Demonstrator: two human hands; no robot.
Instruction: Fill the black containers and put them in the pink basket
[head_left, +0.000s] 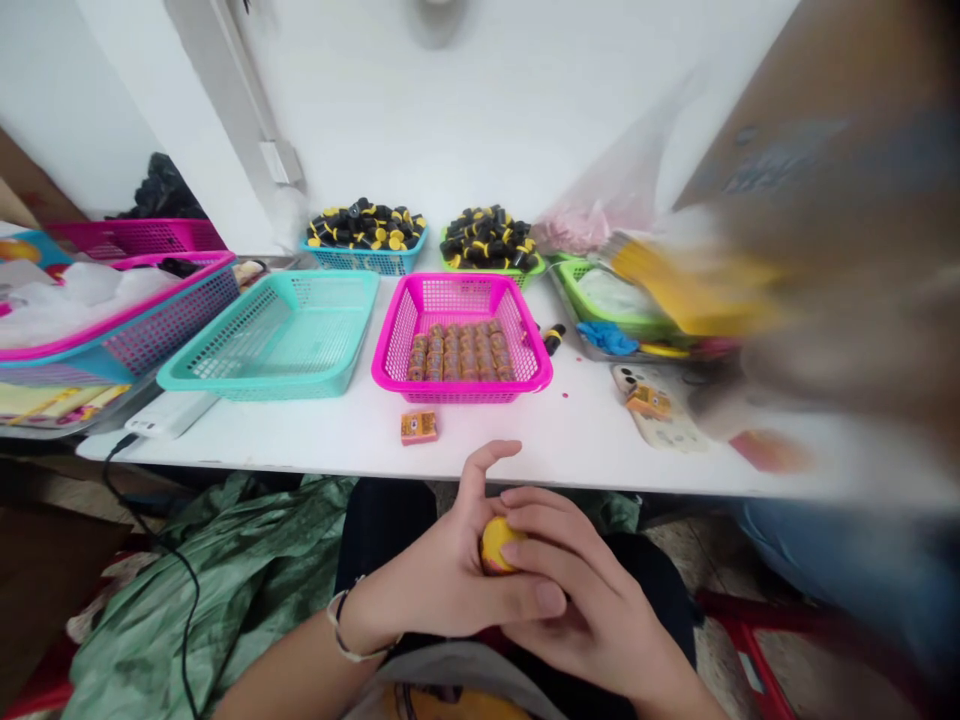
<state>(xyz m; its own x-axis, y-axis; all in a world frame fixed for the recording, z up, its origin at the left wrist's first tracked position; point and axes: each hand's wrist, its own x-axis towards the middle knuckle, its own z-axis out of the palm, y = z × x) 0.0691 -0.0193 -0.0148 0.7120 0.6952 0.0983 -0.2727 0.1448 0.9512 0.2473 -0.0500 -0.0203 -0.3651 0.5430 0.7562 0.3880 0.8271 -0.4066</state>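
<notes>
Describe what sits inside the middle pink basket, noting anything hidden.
Inside the pink basket lie tidy rows of small brownish-orange pieces. Anything beneath them is covered and cannot be seen.

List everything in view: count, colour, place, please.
round piece: one, yellow, lower centre
centre basket: one, pink, middle
rolls: many, brownish, inside it
neighbouring basket: one, turquoise, left
far baskets: three, blue or green, behind
small cylinders: many, black and yellow, in two
side baskets: at least two, pink, blue, left
phone: one, whitish, right
printed blocks: two, orange, table and phone
sheet: one, green, lower left
other person's arm: one, blurred, right
left hand, right hand: two, bare, around round piece
</notes>
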